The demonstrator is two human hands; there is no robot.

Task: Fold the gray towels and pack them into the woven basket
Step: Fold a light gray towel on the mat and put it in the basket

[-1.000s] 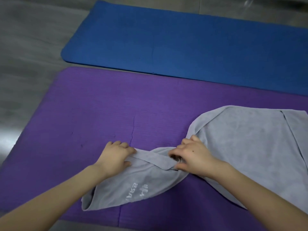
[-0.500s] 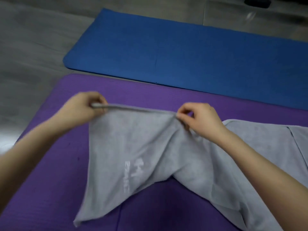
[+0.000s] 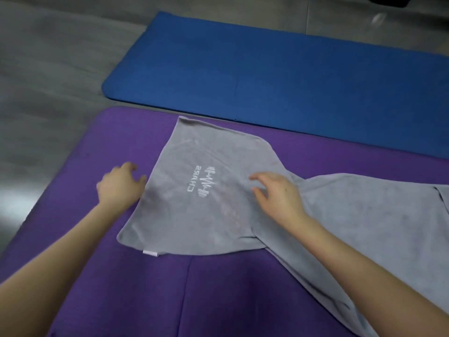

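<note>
A gray towel (image 3: 218, 215) with a white printed logo lies on the purple mat (image 3: 102, 276). Its left end is spread flat, and the rest twists and runs off to the right edge of the view. My left hand (image 3: 120, 184) hovers over the mat just beside the towel's left edge, fingers loosely spread, holding nothing. Above the towel's middle, right of the logo, my right hand (image 3: 277, 193) has relaxed fingers and grips nothing. No woven basket is in view.
A blue mat (image 3: 279, 76) lies beyond the purple one, parallel to it. Gray floor (image 3: 48, 69) surrounds both mats at the left and back. A small white label sticks out at the towel's near edge.
Both hands held the towel's end edge lifted half a second ago. That end now lies flat farther away on the mat, and both hands have let go and drawn back.
</note>
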